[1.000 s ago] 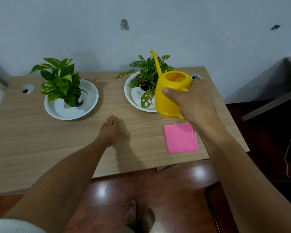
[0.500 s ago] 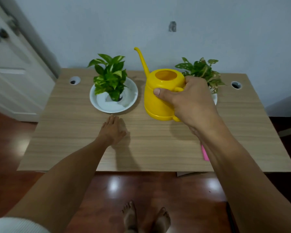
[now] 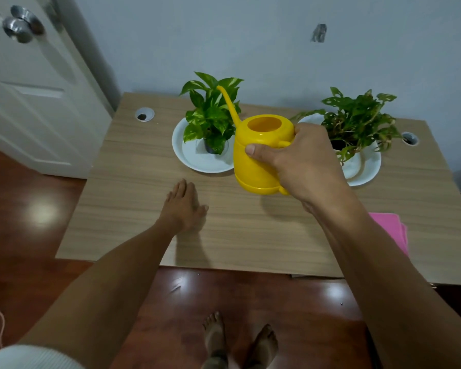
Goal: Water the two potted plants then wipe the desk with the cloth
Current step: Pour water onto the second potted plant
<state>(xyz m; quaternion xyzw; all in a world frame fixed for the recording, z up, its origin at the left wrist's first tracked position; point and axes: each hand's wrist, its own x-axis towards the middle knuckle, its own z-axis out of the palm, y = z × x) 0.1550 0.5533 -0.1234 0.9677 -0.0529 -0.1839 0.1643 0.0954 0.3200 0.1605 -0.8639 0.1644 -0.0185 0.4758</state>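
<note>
My right hand (image 3: 301,161) grips the handle of a yellow watering can (image 3: 256,158), held upright above the wooden desk (image 3: 133,182). Its thin spout reaches up in front of the left plant (image 3: 212,115), a green and cream-leaved pot plant on a white dish (image 3: 189,155). The right plant (image 3: 357,121), with holed leaves, stands on its own white dish (image 3: 367,169) just behind my right hand. My left hand (image 3: 184,206) lies flat on the desk, fingers together, holding nothing. A folded pink cloth (image 3: 391,227) lies at the desk's right front, partly hidden by my right forearm.
Two round cable holes sit in the desk, back left (image 3: 144,114) and back right (image 3: 409,138). A white door (image 3: 32,97) with a metal knob stands at the left. A grey wall runs behind the desk. My bare feet (image 3: 240,339) stand on a dark red floor.
My right hand has carried the watering can leftward from the right plant to the left plant. The view swung left with it. My left hand stayed flat on the desk.
</note>
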